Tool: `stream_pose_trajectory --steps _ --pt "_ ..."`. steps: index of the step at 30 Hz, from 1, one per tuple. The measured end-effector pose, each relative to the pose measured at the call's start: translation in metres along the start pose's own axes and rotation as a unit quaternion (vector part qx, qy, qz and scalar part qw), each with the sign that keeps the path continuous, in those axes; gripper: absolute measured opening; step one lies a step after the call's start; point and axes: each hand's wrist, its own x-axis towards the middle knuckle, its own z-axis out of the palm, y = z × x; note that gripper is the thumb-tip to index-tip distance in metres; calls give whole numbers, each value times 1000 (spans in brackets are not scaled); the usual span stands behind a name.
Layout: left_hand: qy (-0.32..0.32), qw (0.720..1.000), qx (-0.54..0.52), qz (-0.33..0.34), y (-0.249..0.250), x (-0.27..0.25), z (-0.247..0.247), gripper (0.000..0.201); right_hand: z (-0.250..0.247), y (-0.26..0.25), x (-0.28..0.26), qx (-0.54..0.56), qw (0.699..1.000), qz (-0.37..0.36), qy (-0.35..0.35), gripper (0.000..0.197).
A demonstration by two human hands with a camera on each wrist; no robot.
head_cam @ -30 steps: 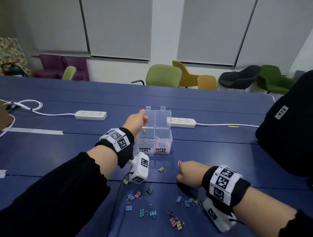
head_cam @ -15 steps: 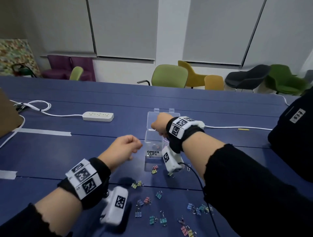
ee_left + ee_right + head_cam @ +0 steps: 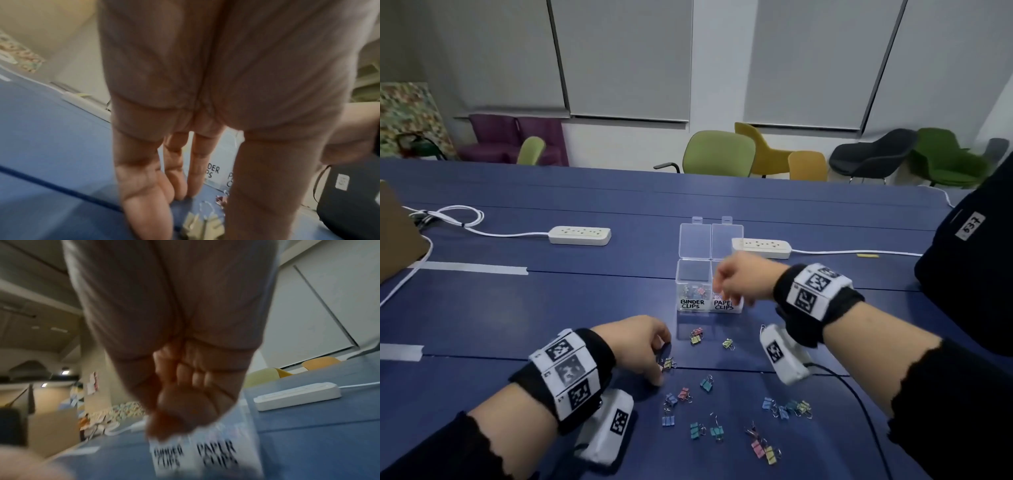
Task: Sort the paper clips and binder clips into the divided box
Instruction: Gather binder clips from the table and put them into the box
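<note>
The clear divided box (image 3: 693,274) stands mid-table with both lids up, labelled BINDER CLIPS on the left and PAPER CLIPS on the right; binder clips lie in the left half. My left hand (image 3: 663,361) is down on the table, its fairly straight fingers (image 3: 144,211) and thumb on either side of a yellow binder clip (image 3: 669,364) (image 3: 202,229); whether they touch it is unclear. My right hand (image 3: 726,291) hovers at the front of the paper-clip half with fingers curled into the palm (image 3: 193,376), and nothing shows in it. Several pastel binder clips (image 3: 707,383) are scattered in front.
A paper clip (image 3: 762,329) lies by my right wrist camera. Two white power strips (image 3: 580,235) (image 3: 762,247) with cables lie behind the box. A black bag (image 3: 969,274) sits at the right, and cardboard (image 3: 397,233) at the left edge. More clips lie in a group (image 3: 787,407).
My left hand drew back from the box and dropped to the table around the yellow binder clip. My right hand rose from the table to the box.
</note>
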Motion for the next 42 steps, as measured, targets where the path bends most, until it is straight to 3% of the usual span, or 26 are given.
stream_pose_trajectory --steps 2,3,5,8,14,17,22,29,32,35,38,42 --pt "8 999 29 -10 7 2 3 69 17 12 -14 -69 991 42 -103 9" --pt "13 999 27 -15 10 3 4 69 27 16 -18 -112 984 53 -127 19" --pt "20 999 14 -21 16 3 4 62 44 18 -23 -191 974 42 -112 47" --pt "6 1000 -17 -19 26 2 6 48 59 9 -21 -208 975 1 -73 60" --pt "23 989 142 11 46 0 20 37 76 -8 -7 -256 962 -59 -81 33" --pt "20 986 168 0 51 -3 24 22 79 -11 -8 -327 936 -69 -115 36" --pt "25 993 112 -2 45 -4 25 16 70 3 -29 -391 910 -48 -128 16" --pt "38 997 61 -11 39 -9 26 20 49 38 -71 -390 912 24 -124 11" --pt "50 997 50 -21 36 -11 27 18 46 52 -84 -350 930 55 -94 9" --pt "72 996 -8 -47 31 -12 27 19 47 65 -89 -290 952 82 -62 1" --pt "93 981 -153 -67 25 -16 27 25 50 76 -91 -219 969 107 -38 20" --pt "127 921 -357 -85 13 -18 28 25 53 84 -96 -145 983 111 -15 21"
